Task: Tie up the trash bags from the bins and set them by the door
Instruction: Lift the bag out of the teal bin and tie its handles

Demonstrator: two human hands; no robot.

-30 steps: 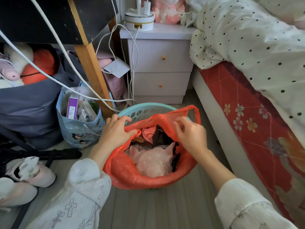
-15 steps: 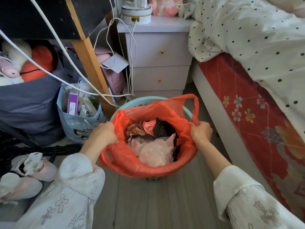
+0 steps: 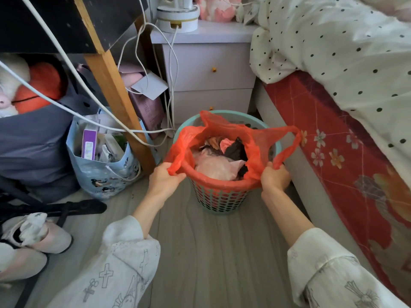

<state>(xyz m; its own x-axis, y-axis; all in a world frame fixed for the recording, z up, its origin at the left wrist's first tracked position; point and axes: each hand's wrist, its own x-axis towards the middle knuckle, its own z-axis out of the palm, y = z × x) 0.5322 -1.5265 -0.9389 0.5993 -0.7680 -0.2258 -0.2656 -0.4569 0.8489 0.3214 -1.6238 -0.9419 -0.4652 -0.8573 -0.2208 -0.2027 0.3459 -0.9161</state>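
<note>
Fingers (image 3: 178, 173) of the left hand (image 3: 163, 182) and of the right hand (image 3: 274, 176) each clench a loop handle of the thin red-orange plastic trash bag (image 3: 224, 130), which sits in the teal perforated plastic bin (image 3: 219, 200) on the grey wood floor (image 3: 211, 252) beside the red floral bed side (image 3: 333, 134). A half-second earlier both hands gripped the folded rim; now the handles are freed and stretched outward, so tying looks ready to begin.

Grey wood-grain floor (image 3: 200, 252), teal perforated bin (image 3: 219, 201) standing on it, blue printed bag (image 3: 106, 174) beside, 2 pink slippers (image 3: 33, 241) at left
</note>
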